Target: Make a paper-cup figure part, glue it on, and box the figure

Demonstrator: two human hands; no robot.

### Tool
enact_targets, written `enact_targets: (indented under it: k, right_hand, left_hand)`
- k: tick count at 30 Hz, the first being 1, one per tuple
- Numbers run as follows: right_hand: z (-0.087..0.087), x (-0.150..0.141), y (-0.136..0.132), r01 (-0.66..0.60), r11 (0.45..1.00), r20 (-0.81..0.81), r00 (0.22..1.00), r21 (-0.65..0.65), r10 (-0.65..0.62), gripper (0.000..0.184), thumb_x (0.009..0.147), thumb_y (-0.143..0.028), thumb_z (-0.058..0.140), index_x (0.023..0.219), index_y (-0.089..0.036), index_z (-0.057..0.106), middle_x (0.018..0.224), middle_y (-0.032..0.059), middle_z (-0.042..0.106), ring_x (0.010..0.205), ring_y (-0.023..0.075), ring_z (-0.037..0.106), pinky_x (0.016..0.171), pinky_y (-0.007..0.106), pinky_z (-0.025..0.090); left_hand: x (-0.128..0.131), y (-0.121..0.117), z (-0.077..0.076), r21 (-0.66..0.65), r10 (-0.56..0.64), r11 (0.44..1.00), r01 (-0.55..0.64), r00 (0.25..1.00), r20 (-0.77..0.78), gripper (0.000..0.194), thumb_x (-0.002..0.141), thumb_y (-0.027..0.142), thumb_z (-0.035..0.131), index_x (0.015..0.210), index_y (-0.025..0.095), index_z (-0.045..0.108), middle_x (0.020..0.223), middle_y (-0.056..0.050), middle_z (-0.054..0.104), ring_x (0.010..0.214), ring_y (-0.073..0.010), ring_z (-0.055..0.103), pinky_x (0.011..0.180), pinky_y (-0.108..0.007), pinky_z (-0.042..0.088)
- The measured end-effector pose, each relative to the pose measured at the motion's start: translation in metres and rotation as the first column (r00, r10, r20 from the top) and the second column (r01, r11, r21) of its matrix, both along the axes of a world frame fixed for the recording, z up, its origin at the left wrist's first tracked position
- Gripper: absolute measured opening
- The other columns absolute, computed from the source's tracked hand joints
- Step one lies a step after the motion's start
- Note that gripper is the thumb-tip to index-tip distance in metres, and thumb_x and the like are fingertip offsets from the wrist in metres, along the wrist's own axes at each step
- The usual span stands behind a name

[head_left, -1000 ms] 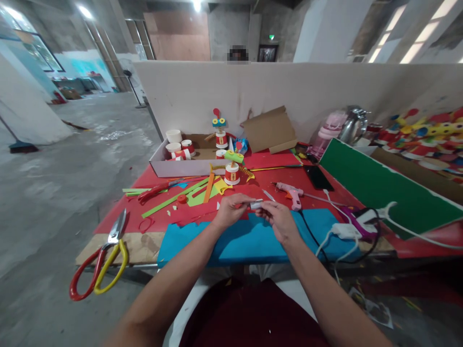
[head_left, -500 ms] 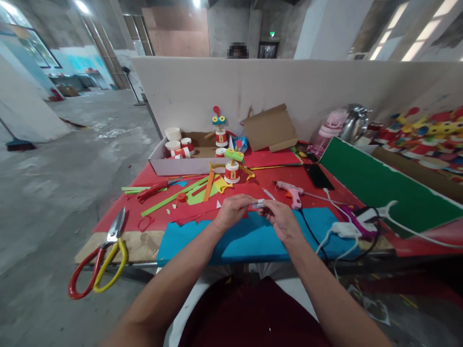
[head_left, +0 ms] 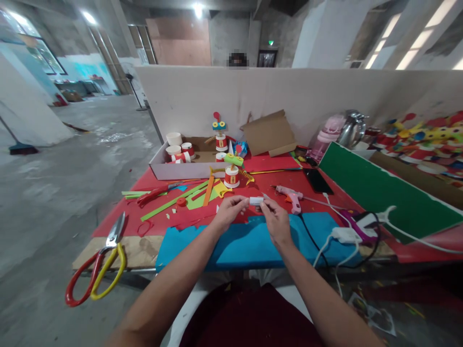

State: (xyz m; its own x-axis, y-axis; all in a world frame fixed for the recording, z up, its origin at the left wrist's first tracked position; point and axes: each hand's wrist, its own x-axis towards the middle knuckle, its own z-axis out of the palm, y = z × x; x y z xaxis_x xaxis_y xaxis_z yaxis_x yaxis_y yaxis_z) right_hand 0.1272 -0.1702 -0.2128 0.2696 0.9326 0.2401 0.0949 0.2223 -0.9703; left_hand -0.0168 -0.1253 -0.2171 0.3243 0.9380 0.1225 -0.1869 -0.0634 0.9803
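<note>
Between my two hands is a small white roll, which looks like rolled paper. My left hand pinches its left end, and my right hand grips its right end from below. Both hands hover over the near edge of the red table, above a blue sheet. Just beyond them stands a paper-cup figure with a green rolled head and yellow coiled arms. To the right of my right hand lies a pink glue gun.
Large scissors overhang the table's left front edge. Paper strips and pliers-like red handles lie at left. A white box holds several cups. At right are a phone, a power strip with cables, and a green board.
The white roll has shifted slightly left and more of it shows between my fingers. My right hand has turned a little under it. The whole view has tilted up slightly.
</note>
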Motion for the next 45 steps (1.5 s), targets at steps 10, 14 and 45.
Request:
enact_targets:
  k: [10,14,45]
  right_hand:
    - [-0.010,-0.003,0.002,-0.078,0.997,-0.017,0.997,0.003,0.078,0.028,0.074,-0.046,0.065,0.083,-0.021,0.072,0.089,0.0057,0.072,0.079,0.0223,0.065,0.074,0.036,0.053]
    - [-0.018,-0.005,0.006,-0.145,0.985,-0.235,0.965,-0.090,0.120,0.029,0.068,-0.045,0.071,0.083,-0.020,0.070,0.076,0.0028,0.071,0.072,0.0196,0.064,0.073,0.034,0.052]
    - [-0.020,0.001,0.011,-0.124,0.984,-0.142,0.984,-0.132,0.105,0.027,0.065,-0.042,0.069,0.078,-0.018,0.065,0.070,0.0032,0.069,0.065,0.0186,0.063,0.070,0.034,0.052]
  left_hand:
    - [0.002,-0.001,0.000,-0.032,0.116,0.993,-0.117,0.993,-0.039,0.030,0.054,0.040,0.078,0.058,0.014,0.062,0.054,0.003,0.055,0.053,-0.0079,0.044,0.054,-0.022,0.035]
    - [0.003,-0.001,-0.002,0.026,0.149,0.989,-0.148,0.985,-0.088,0.027,0.057,0.038,0.074,0.058,0.015,0.060,0.053,0.003,0.055,0.052,-0.0086,0.045,0.053,-0.022,0.035]
    - [0.008,0.001,-0.012,0.092,0.095,0.992,-0.083,0.987,-0.132,0.031,0.063,0.044,0.073,0.060,0.016,0.060,0.055,0.002,0.056,0.053,-0.0101,0.046,0.053,-0.024,0.037]
